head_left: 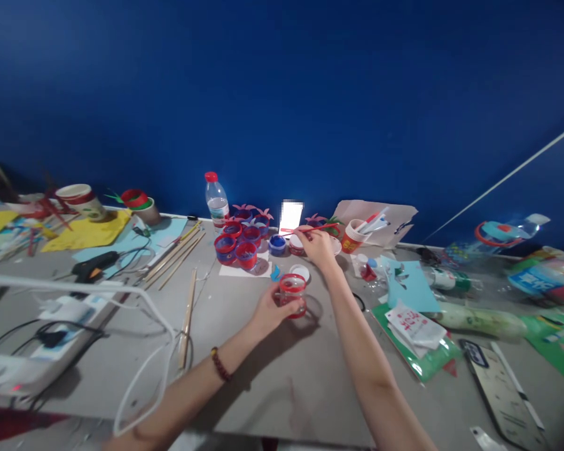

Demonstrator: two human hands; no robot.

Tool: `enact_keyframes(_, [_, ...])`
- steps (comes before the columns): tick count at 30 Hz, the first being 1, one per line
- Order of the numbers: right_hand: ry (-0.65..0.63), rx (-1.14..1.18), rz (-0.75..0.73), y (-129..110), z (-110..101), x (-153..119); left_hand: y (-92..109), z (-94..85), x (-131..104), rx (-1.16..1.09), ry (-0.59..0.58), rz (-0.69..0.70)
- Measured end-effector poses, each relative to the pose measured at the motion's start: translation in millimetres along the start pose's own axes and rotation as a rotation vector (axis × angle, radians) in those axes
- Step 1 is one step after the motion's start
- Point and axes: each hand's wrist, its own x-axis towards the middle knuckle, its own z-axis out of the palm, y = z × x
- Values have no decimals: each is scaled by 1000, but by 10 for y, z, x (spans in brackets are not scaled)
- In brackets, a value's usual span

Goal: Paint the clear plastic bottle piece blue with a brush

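Note:
My left hand (pixel 267 311) is closed around a clear plastic cup (pixel 292 283) with red-painted edges, held above the table. In my right hand (pixel 319 247) is a thin red paintbrush (pixel 329 226), pinched between the fingers. That hand is over a small paint jar (pixel 296 247); whether the bristles are inside it cannot be made out. Beside it stands an open jar of blue paint (pixel 277 245). A white lid (pixel 300 273) lies just behind the cup. To the left, several cups painted blue and red (pixel 247 255) stand grouped on white paper (pixel 225 270).
A water bottle (pixel 217 203), a lit phone (pixel 291 218) and a paper cup of pens (pixel 355 235) stand along the blue wall. Wooden sticks (pixel 187 319), a glue gun (pixel 93 266) and a power strip (pixel 70 341) lie left. At right are blue paper (pixel 411 288) and a cutter (pixel 496 394).

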Motion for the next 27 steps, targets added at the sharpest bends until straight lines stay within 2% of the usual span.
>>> enact_keyframes(3, [-10,21,3,19,7,-10,-6,57,7,91,-90,62])
enact_keyframes(5, [-26,41,1,38,18,-15,-47,30,68,59,-131,99])
enact_keyframes(9, [-72,67,-19,42,52,-14,-169,-102,180,-101,-249,30])
enact_keyframes(12, [-83,60,-21,11,81,-11,-217,-182,180,-157,-314,-21])
enact_keyframes(22, [-107,24,-31,36,210,-63,-256,-213,140,-122,-376,-32])
enact_keyframes(27, [-129,-24,-23,2,178,-58,-245,-218,142,-88,-373,-12])
